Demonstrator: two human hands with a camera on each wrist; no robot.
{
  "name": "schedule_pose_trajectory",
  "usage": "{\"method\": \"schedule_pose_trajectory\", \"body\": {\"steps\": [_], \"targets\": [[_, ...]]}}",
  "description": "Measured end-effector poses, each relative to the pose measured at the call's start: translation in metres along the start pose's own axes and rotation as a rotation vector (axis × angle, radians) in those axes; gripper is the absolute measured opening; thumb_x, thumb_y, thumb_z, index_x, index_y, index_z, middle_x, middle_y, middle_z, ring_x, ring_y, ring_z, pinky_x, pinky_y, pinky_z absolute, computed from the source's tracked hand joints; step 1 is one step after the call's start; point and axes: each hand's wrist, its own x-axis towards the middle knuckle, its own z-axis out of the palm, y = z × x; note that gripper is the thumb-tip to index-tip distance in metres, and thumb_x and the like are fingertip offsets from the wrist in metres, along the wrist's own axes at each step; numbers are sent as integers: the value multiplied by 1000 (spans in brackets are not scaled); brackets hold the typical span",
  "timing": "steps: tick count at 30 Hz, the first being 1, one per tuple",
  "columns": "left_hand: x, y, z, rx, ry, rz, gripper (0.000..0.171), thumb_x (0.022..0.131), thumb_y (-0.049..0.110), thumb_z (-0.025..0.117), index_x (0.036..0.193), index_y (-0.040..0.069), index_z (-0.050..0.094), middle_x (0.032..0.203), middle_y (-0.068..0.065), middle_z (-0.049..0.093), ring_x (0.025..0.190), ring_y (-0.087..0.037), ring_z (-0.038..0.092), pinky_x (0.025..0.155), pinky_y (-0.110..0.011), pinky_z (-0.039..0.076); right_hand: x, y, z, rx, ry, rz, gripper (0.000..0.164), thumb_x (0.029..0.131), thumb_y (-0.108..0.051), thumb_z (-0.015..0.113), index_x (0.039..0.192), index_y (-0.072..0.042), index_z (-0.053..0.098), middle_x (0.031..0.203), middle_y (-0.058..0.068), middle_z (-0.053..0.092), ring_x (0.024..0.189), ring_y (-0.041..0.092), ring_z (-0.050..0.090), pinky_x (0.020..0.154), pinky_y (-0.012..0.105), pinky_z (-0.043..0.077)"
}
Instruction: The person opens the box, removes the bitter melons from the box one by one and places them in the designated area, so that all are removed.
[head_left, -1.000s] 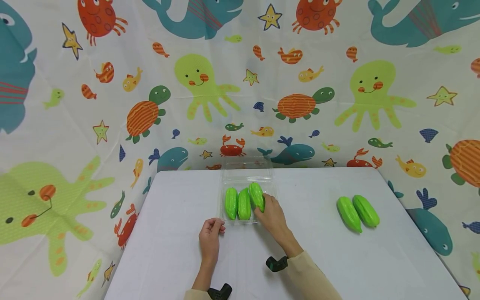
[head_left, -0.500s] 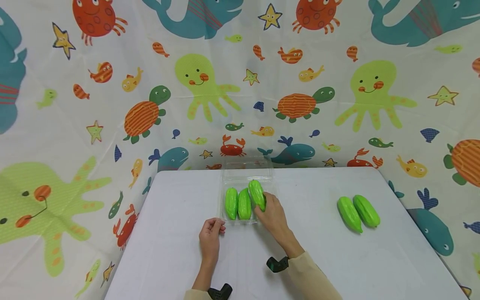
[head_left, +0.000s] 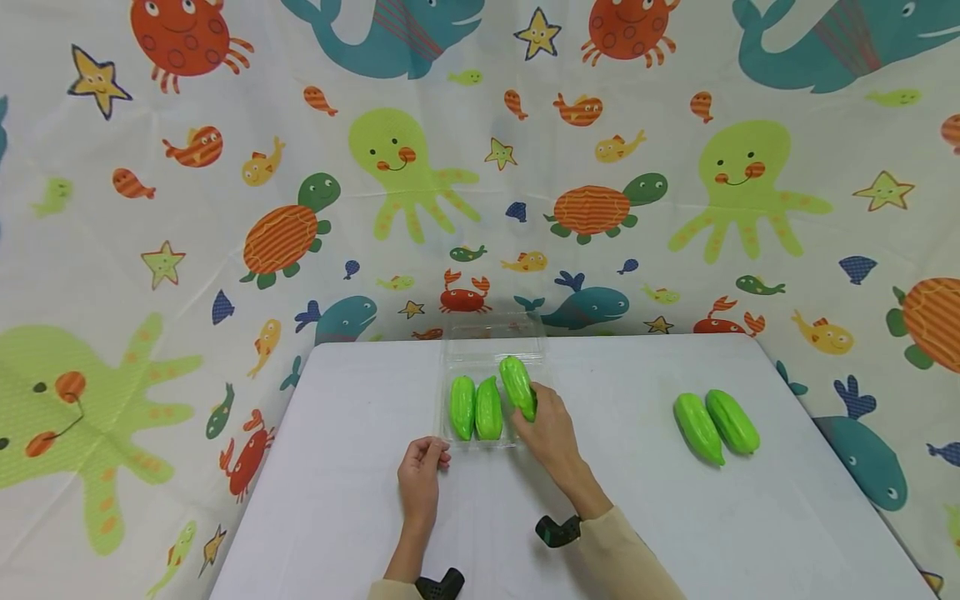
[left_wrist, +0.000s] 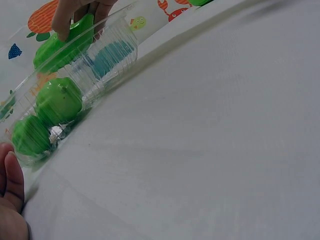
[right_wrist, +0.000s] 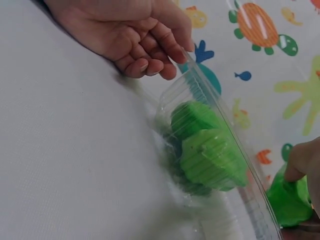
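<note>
While the left hand (head_left: pixel 422 471) pinches a clear box (head_left: pixel 480 364) by its lower-left corner, the right hand (head_left: pixel 550 425) grips a green gourd (head_left: pixel 517 385)

The gourd tilts mid-frame over the box's right part, thumb and fingers clamped on it; whether it touches the floor of the box, I cannot tell. Two boxed gourds (head_left: pixel 489 408) lie to its left. At the frame's right, two loose gourds (head_left: pixel 698 429) lie on the white table (head_left: pixel 337 517).

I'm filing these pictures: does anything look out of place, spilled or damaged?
Nothing looks spilled or damaged. One long, ridged green vegetable slants beside two straighter ones in the clear plastic box, likely because the right hand holds it. Two matching vegetables lie outside the box, on the white table.
</note>
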Motion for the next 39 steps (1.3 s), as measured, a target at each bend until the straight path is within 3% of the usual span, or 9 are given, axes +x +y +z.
{"method": "schedule_pose_trajectory", "body": {"steps": [9,17,27,39], "targets": [[1,-3,1,-3,2,-1,11,98,6,59,100,-5,62,94,-27,67,71,-11,63,65,-22,57,0,1,-6,-5,41,-13,47,81,-12,73,121,10,61,104,21,68,79,20,57,63,31,50],[-1,1,1,-7,-3,4,11,98,5,59,100,-6,62,88,-15,69,72,-13,64,65,-23,57,-3,2,-10,11,47,1,46,82,-12,73,121,10,60,105,24,67,81,24,59,65,35,53],[0,0,-1,0,-8,-7,13,99,7,59,102,-5,62,98,-34,65,72,-11,63,65,-21,56,-4,5,-13,10,83,-3,46,80,-11,75,118,11,62,102,23,67,80,24,59,65,36,52],[2,-3,-2,-50,-19,1,11,98,5,59,100,-5,62,91,-24,68,71,-10,63,64,-21,56,-5,5,-18,33,86,27,45,81,-11,74,119,10,61,102,23,65,80,24,59,65,35,53]]}}
